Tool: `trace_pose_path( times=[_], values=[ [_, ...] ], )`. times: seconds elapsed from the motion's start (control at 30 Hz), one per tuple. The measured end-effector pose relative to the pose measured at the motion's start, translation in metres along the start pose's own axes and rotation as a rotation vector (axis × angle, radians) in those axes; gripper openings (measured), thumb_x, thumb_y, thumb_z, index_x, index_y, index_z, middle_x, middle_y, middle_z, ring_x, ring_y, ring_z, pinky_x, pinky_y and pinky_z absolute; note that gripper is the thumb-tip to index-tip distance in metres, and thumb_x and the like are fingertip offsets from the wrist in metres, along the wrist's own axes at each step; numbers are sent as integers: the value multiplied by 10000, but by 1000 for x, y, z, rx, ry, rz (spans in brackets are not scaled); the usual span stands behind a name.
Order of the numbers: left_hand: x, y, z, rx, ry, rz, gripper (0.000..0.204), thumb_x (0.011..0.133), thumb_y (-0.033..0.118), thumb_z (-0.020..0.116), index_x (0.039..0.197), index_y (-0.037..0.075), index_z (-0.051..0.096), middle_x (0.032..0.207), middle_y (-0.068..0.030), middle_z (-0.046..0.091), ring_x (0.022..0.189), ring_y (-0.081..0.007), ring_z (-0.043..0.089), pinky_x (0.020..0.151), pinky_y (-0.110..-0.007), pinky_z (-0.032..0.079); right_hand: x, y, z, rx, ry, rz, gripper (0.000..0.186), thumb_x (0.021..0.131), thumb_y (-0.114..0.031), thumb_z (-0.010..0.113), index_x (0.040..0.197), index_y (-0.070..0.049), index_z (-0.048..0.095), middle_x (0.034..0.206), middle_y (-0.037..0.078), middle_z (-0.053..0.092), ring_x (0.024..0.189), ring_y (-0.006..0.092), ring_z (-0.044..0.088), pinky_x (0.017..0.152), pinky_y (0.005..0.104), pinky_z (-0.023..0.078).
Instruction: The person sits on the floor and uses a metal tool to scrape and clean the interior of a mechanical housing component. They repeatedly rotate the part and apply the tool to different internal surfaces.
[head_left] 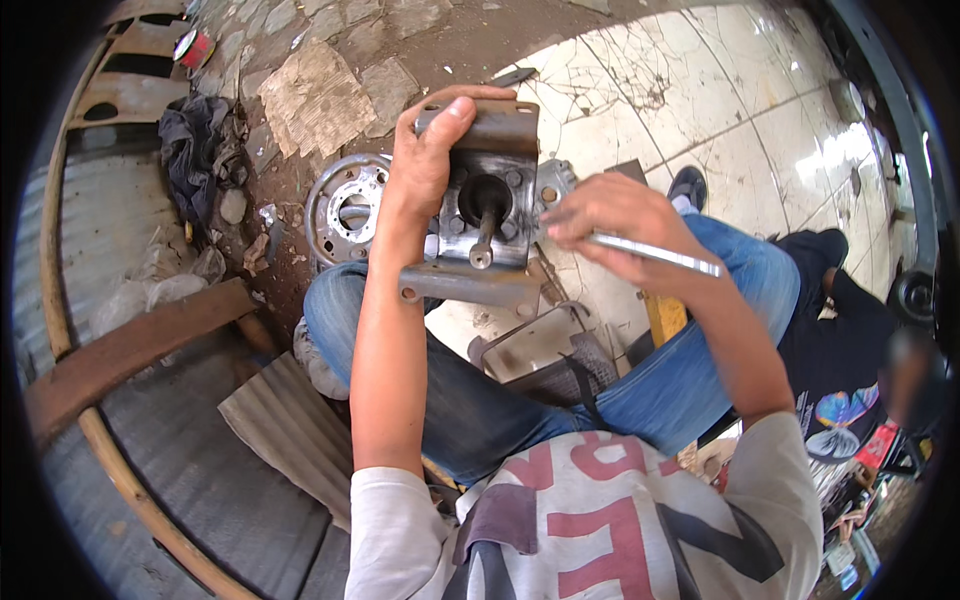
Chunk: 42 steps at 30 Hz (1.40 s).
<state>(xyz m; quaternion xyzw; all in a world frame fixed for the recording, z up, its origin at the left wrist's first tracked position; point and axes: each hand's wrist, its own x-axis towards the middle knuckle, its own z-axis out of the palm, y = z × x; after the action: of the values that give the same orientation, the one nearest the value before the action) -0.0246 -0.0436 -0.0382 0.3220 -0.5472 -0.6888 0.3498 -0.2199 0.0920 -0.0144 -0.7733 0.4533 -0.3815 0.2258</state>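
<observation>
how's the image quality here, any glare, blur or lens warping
Head view: sunlight glares off the cracked white tiled floor upper right; fisheye bends the curved rusty metal rail at left; black vignette rings the frame; the grey metal bracket with a shaft is sharp; lower-right edge is blurred.

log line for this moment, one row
left hand grips metal bracket | right hand holds silver tool beside it | wheel hub on ground

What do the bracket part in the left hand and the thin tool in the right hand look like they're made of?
The bracket part looks like steel or cast metal: dull grey, grimy, with rusty brown flanges. The thin tool seems to be polished or plated metal: bright, silvery and reflective. The exact alloy cannot be told.
</observation>
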Motion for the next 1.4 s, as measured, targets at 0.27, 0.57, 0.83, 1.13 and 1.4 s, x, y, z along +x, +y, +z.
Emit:
trace_pose_path(
  times=[0.27, 0.57, 0.83, 1.13, 1.4],
  values=[
    [4, 4, 0, 12, -74, 35, 361, 927, 362, 631, 1049, 44, 749, 947, -69, 725, 862, -139, 659, 821, -291, 531, 4, 0, -9, -57, -3, 52, 179, 750, -50, 774, 898, -98, 684, 968, 66, 723, 941, 249, 682, 833, 369, 535],
    [2, -1, 1, -23, -101, 25, 294, 938, 337, 647, 1028, 83, 764, 958, -65, 728, 893, -124, 650, 826, -296, 531, 7, -12, -2, -174, 51, 74, 195, 757, -39, 774, 920, -77, 675, 958, 92, 716, 940, 264, 684, 826, 366, 538],
    [5, -7, 2, -31, -74, 37, 351, 936, 348, 618, 1063, 45, 742, 971, -80, 730, 887, -140, 664, 826, -299, 541, 16, -41, 5, -322, 18, 151, 162, 790, -29, 743, 932, -45, 668, 954, 96, 709, 919, 279, 675, 814, 370, 521],
    [2, -7, 0, -18, -73, 64, 336, 930, 349, 627, 1043, 60, 754, 957, -74, 732, 866, -139, 665, 821, -296, 538, 22, -40, 13, -342, 90, 184, 172, 785, 3, 733, 934, -39, 660, 933, 115, 702, 907, 291, 675, 807, 386, 536],
    [1, -3, 2, 49, -92, 61, 369, 925, 374, 635, 1045, 45, 750, 985, -90, 726, 920, -161, 648, 868, -310, 517, 15, -46, 19, -286, 158, 249, 160, 789, -6, 736, 927, -32, 661, 922, 125, 696, 904, 307, 667, 803, 377, 523]
  ],
)
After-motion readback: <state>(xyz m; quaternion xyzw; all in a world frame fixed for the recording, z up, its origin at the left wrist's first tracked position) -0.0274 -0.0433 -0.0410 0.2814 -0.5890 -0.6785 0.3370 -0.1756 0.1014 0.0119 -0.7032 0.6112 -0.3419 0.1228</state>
